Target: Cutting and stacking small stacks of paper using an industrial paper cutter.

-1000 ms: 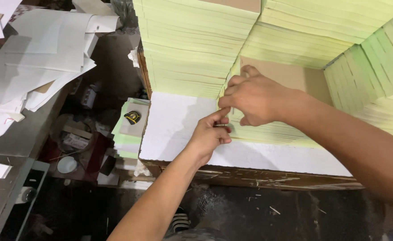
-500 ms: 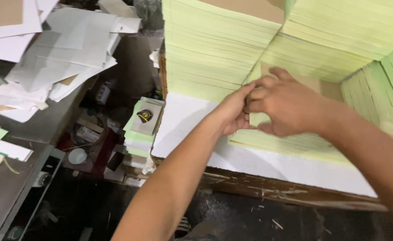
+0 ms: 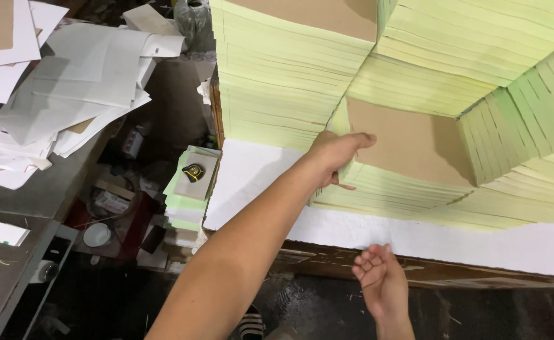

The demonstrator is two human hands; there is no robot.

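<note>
Your left hand [image 3: 336, 154] is clamped on the left end of the low stack [image 3: 403, 182], w/ its long axis running rightward along the white sheet [image 3: 258, 182]. Right hand [image 3: 381, 283] hangs loose, empty, off the front edge, farther away.

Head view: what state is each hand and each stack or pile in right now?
left hand: gripping the corner of the low stack
right hand: empty, fingers loosely curled, below the bench edge
low stack: brown-topped pale green pads, flat
tall stacks: upright, neat
loose white sheets: scattered, overlapping
</note>
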